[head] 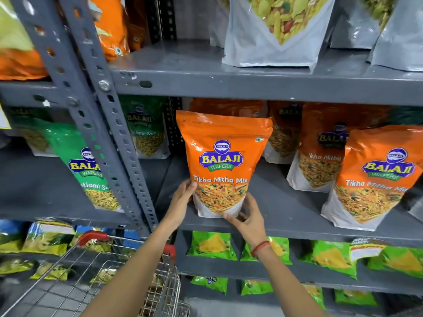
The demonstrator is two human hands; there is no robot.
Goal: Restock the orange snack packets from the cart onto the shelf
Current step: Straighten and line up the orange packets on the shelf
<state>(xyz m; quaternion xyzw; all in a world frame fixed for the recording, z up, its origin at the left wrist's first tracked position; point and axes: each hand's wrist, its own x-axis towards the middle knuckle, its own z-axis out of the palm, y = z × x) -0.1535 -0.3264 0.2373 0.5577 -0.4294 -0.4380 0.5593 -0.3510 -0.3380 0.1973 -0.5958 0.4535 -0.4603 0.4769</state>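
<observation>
Orange packet stands on shelf, gripped between left hand and right hand.

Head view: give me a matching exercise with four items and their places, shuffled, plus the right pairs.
Items:
1. Tikha Mitha Mix packet
2. silver pouch
3. green sev packet
4. cart

Places:
A. top shelf
B. lower left, in front of the shelving
C. middle shelf, between both hands
D. left bay, behind the upright post

Pairs: 1-C, 2-A, 3-D, 4-B
</observation>
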